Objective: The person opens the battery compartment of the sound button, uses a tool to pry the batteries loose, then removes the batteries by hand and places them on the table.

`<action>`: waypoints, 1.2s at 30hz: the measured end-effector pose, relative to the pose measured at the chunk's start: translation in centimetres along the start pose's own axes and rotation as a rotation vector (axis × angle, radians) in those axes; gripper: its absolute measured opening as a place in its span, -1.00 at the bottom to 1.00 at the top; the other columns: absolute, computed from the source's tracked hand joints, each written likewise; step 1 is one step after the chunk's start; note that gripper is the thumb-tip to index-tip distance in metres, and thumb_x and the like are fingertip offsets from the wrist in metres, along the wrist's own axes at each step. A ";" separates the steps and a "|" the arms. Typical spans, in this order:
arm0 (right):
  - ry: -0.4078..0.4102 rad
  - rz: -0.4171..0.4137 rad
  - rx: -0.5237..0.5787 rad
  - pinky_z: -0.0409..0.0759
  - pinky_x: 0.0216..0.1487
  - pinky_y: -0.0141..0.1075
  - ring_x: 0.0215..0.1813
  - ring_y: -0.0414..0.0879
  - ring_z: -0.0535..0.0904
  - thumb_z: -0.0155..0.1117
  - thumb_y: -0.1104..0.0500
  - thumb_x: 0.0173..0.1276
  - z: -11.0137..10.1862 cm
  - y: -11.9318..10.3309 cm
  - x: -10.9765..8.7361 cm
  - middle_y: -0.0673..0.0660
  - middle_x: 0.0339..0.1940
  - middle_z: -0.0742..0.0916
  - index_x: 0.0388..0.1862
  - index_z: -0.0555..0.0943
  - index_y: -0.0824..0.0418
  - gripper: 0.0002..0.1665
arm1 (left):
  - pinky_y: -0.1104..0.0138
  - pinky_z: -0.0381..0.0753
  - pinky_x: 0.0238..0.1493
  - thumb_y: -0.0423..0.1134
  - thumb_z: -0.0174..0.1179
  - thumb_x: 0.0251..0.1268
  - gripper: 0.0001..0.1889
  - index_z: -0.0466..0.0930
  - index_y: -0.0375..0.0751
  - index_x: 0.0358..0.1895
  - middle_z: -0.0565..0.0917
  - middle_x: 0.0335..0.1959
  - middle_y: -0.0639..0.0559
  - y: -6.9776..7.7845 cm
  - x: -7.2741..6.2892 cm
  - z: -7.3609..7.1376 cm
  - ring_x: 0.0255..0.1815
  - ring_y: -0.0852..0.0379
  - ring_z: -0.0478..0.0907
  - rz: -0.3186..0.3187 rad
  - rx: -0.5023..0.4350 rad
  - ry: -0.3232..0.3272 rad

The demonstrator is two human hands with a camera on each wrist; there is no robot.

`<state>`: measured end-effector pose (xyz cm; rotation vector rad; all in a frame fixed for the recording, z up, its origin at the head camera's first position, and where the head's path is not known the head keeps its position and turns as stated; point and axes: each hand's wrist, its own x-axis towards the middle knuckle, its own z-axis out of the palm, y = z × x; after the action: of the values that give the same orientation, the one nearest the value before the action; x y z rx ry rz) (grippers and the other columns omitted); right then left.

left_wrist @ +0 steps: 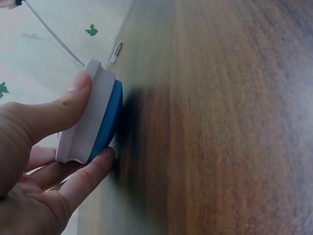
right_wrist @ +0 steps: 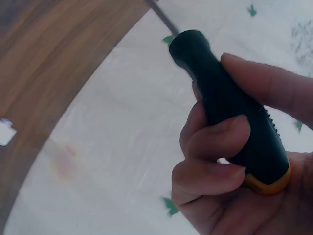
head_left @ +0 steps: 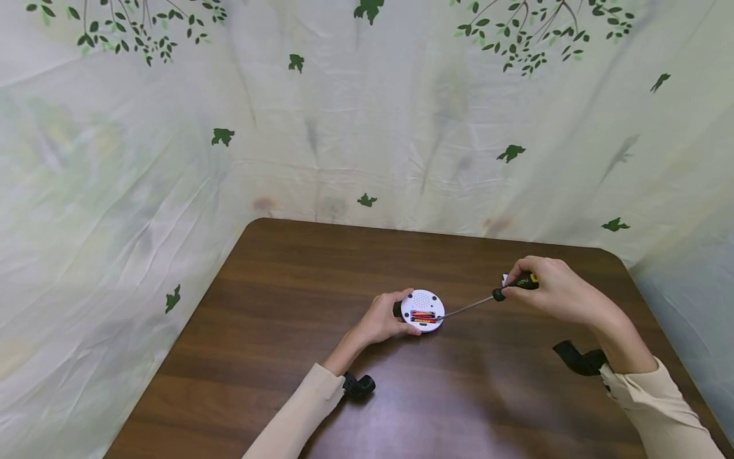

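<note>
My left hand [head_left: 383, 319] grips a round white device [head_left: 423, 298] by its left edge, thumb on one side and fingers on the other. Its underside faces up, showing speaker holes, small dark feet and red batteries [head_left: 423, 316] in an uncovered compartment. From the side, in the left wrist view, the casing [left_wrist: 93, 112] is white with a blue face [left_wrist: 110, 120] towards the table. My right hand [head_left: 553, 290] holds a screwdriver [right_wrist: 230, 103] by its dark green, yellow-ended handle. The screwdriver's thin metal shaft [head_left: 470, 307] reaches left, its tip at the compartment's right end.
A small white piece [right_wrist: 6, 132] lies on the brown wooden table [head_left: 344, 255], partly behind my right hand in the head view. Pale cloth [head_left: 390, 127] printed with leaves hangs beyond the table's back and side edges. Dark wrist mounts [head_left: 358, 386] stick out from both sleeves.
</note>
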<state>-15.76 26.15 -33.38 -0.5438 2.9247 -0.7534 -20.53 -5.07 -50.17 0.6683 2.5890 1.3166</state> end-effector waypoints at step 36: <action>-0.187 0.454 0.479 0.30 -0.13 -0.19 -0.40 -0.18 0.38 0.18 -0.13 0.58 6.9 10.3 -5.0 -0.04 -0.54 0.48 0.12 0.63 0.38 -0.43 | 0.22 0.69 0.19 -0.32 0.66 -0.07 -0.08 0.42 -0.45 0.44 0.49 0.46 -0.30 -0.8 -0.2 -0.1 0.44 -0.07 0.48 -0.013 -0.096 -0.028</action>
<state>-13.28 33.19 -44.42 0.0861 2.4234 -1.1920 -20.65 -5.70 -50.75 0.6472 2.4866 1.4069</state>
